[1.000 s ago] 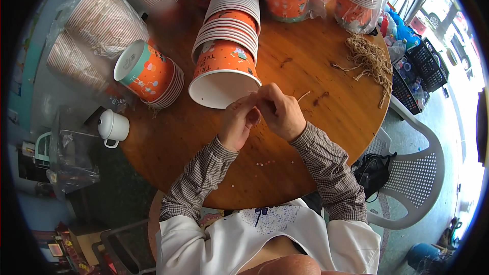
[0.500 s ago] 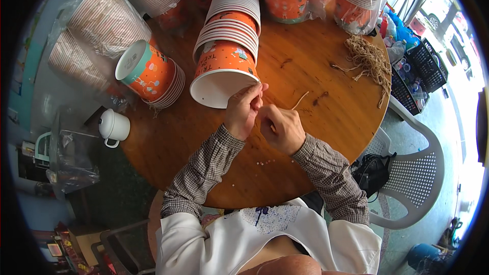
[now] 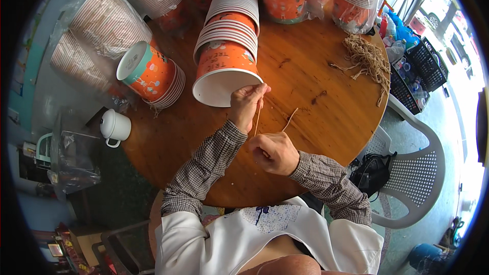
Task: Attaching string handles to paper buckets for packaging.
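A long stack of orange paper buckets with white rims [image 3: 226,57] lies on its side, the open mouth of the front one facing me. At the right edge of that mouth, my left hand [image 3: 244,106] pinches a thin tan cord [image 3: 258,118] against or just beside the rim; the fingers hide the exact spot. The cord runs down to my right hand [image 3: 275,154], which is closed round it below and to the right. A loose cord end sticks out past the right hand. Between the two hands the cord looks straight.
A heap of tan cords [image 3: 369,61] lies at the right of the round wooden table [image 3: 316,56]. Left stand a shorter bucket stack [image 3: 153,76] and a white lidded mug [image 3: 116,126]. Plastic-wrapped bucket stacks [image 3: 109,20] line the far side. A grey chair [image 3: 412,173] stands right.
My right hand has moved down and slightly left, away from the left hand, and a length of cord now shows between them. The left hand has stayed by the rim.
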Available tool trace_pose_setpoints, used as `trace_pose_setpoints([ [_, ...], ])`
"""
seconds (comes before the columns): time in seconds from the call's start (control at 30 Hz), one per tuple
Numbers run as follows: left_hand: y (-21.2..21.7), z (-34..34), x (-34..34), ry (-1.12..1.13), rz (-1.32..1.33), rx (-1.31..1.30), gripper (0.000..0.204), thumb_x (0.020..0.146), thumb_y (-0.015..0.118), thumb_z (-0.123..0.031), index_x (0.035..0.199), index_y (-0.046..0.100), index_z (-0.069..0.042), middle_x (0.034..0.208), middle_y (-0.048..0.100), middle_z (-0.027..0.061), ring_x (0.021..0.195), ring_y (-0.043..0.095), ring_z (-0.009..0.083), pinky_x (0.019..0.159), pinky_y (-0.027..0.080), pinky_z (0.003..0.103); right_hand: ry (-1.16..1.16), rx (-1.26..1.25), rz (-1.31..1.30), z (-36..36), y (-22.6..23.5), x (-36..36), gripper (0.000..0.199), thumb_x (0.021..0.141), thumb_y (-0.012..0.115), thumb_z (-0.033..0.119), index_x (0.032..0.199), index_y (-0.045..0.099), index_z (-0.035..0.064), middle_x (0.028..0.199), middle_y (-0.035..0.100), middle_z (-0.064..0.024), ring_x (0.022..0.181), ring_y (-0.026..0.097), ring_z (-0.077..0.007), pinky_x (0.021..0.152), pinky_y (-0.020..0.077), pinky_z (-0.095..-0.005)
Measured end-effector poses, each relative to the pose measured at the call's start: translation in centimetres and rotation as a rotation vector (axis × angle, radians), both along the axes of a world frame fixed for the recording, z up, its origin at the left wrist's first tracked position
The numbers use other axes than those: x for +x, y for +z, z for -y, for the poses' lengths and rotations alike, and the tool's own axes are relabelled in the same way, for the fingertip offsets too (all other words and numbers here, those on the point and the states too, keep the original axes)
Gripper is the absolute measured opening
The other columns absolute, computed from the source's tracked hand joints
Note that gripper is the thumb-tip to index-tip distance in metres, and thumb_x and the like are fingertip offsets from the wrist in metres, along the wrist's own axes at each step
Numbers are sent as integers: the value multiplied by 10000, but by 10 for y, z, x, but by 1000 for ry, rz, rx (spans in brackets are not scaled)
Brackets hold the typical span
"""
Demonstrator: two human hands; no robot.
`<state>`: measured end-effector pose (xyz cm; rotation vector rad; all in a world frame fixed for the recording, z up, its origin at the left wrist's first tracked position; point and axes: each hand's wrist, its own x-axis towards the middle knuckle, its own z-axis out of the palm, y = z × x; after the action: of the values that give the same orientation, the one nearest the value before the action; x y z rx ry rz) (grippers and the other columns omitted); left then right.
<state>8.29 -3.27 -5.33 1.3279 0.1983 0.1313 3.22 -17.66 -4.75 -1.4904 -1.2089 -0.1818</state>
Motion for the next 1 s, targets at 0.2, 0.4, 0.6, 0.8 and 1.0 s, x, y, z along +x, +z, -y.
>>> trace_pose_setpoints([
  [0.2,-19,-12,-9,-19,263,1090,196,780,678,-181,657,629,-38,654,618,154,603,612,328,566,485,423,36,-46,-285,14,23,-8,199,745,560,-79,905,551,41,714,622,-60,550,592,-179,506,464,-286],
  [0.4,0,-30,-42,-406,414,1343,121,696,648,-123,630,589,-39,695,628,143,658,609,346,685,498,463,16,-193,-551,45,59,13,145,862,574,15,1007,579,15,739,598,-41,657,582,-106,588,487,-272],
  [0.6,43,-50,-95,-615,577,1978,44,725,620,-107,720,606,-66,739,581,97,747,585,279,886,460,411,296,216,-1159,76,85,42,130,957,544,67,1063,597,13,737,593,-33,521,530,-77,451,415,-193],
  [0.8,107,-55,-91,-324,584,2165,83,747,582,-100,704,586,-29,788,545,102,806,558,251,979,423,442,453,416,-1162,85,83,44,171,965,502,34,1107,591,-3,847,647,-83,714,655,-156,605,552,-250],
  [1.0,123,-51,-53,-26,729,2100,103,804,580,-50,711,621,-38,722,559,92,727,586,241,923,460,437,549,512,-1070,85,87,33,246,953,473,-22,1181,564,-15,1071,664,-169,1018,656,-271,879,542,-348],
])
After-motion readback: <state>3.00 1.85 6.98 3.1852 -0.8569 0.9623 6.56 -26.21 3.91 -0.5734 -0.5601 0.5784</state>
